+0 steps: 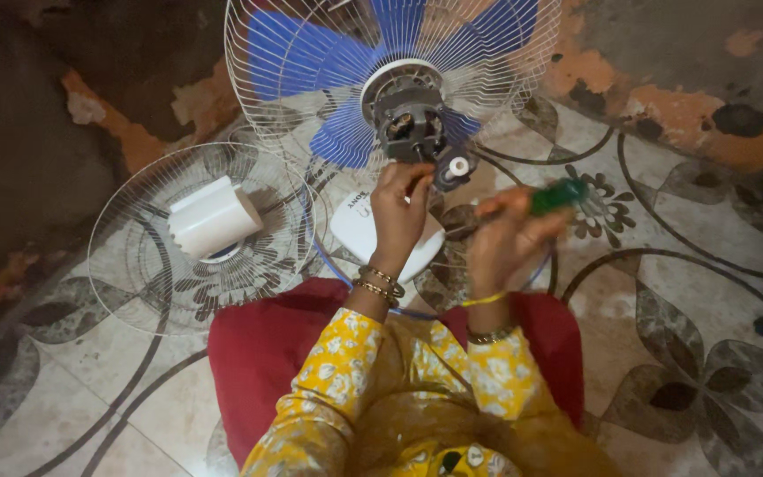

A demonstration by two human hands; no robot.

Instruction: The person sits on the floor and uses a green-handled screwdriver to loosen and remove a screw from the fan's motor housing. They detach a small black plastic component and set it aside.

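Note:
A pedestal fan stands in front of me with blue blades (311, 53) behind a white wire grille (258, 97). Its bare grey motor (408, 119) is exposed at the back. My left hand (399, 208) reaches up under the motor, fingertips at a small dark part with a white knob (455, 168). My right hand (509, 243), blurred, grips a screwdriver with a green handle (560, 194). Both wrists wear bangles, and my sleeves are yellow with a floral print.
A second wire grille (125, 265) lies flat on the floor at the left with a white plastic motor cover (214, 216) on it. The fan's white base (355, 231) is beneath my hands. A red cushion (258, 353) is under me. A patchy wall runs behind.

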